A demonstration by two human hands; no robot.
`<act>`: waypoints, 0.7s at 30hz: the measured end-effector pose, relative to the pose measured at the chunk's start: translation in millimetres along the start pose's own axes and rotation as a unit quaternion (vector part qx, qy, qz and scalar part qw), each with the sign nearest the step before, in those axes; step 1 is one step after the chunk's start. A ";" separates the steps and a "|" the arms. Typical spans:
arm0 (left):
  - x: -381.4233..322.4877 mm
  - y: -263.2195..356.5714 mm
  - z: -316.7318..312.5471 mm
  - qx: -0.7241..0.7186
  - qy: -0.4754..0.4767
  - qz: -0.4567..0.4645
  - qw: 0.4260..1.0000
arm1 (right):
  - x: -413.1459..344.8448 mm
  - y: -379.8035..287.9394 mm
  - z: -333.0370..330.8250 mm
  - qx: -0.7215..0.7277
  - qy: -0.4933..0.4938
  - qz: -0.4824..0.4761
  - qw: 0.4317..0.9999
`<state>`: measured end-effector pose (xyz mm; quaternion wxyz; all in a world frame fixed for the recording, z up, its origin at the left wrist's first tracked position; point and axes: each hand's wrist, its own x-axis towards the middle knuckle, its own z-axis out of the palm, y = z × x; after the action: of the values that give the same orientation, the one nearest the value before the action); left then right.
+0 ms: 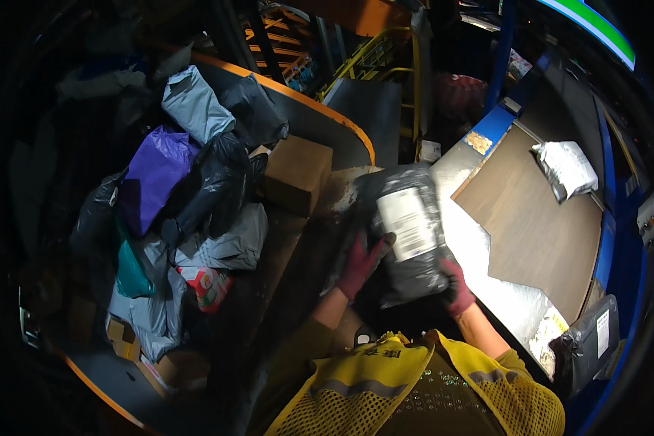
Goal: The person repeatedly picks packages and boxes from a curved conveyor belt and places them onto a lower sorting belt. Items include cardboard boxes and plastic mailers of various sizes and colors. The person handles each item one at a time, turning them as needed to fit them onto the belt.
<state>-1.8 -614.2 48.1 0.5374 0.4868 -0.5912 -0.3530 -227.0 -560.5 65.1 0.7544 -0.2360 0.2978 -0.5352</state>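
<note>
Between my hands is a black plastic mailer bag (414,280) with a white label that bears print and a barcode. It is held in front of my chest, its label facing up towards me. My left hand (357,267), in a dark red and black work glove, grips its left edge with the thumb over the front. On the lower right corner is my right hand (458,289), gloved the same way; its fingertips are partly hidden by the bag. Right of the bag runs the metal edge (468,240) of a conveyor.
Left, a chute with an orange rim (305,109) holds piled parcels, including a purple bag (155,174), a teal bag (132,270) and a cardboard box (298,171). On the right, a white parcel (567,169) lies on the conveyor belt (539,234). A dark parcel (588,343) leans at lower right.
</note>
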 end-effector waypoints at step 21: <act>260.2 -63.4 -170.6 0.584 0.149 -0.018 0.798 | 19.8 -57.4 -99.0 -0.640 0.328 -0.399 0.569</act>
<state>191.2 -862.2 93.9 0.2268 0.7653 -0.5890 0.1265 -329.8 -601.0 29.5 -0.0331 -0.5599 0.6653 -0.4927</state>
